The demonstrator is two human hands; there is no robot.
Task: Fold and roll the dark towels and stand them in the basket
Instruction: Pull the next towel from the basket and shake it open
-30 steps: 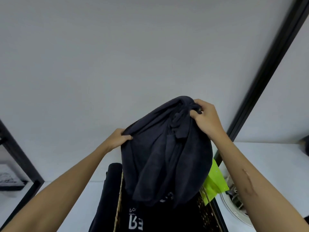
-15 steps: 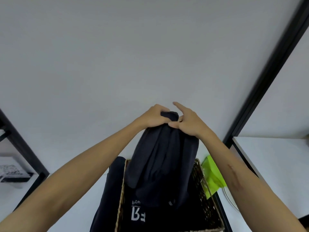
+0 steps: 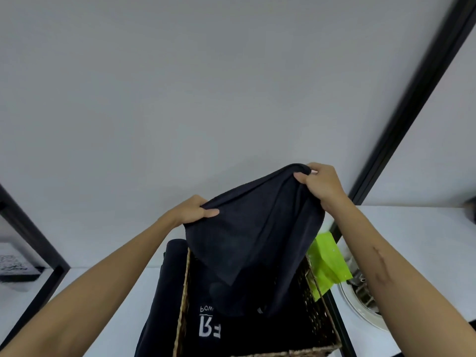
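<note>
— White wall (image 3: 206, 86) fills most of the view, with a pale desk (image 3: 123, 300) low in the frame. What sits on it?

— A wicker basket (image 3: 184, 292), open at the top, with dark cloth bearing white letters inside. Another dark towel (image 3: 159, 300) hangs just outside its left wall, and a lime-green packet (image 3: 328, 264) lies by its right side.

— And the dark towel (image 3: 257, 228) being worked on?

— Held up in the air above the basket, its lower end drooping down into the opening. Its top edge runs slantwise, low on the left, high on the right.

— How do the hands hold it?

— The left hand (image 3: 194, 208) pinches the lower left end of that edge; the right hand (image 3: 322, 182) grips the upper right end, fingers curled round the bunched cloth.

— So what does the coming fold turn on?

— Probably that stretched edge: both hands are on it, with the cloth hanging below between them.
</note>
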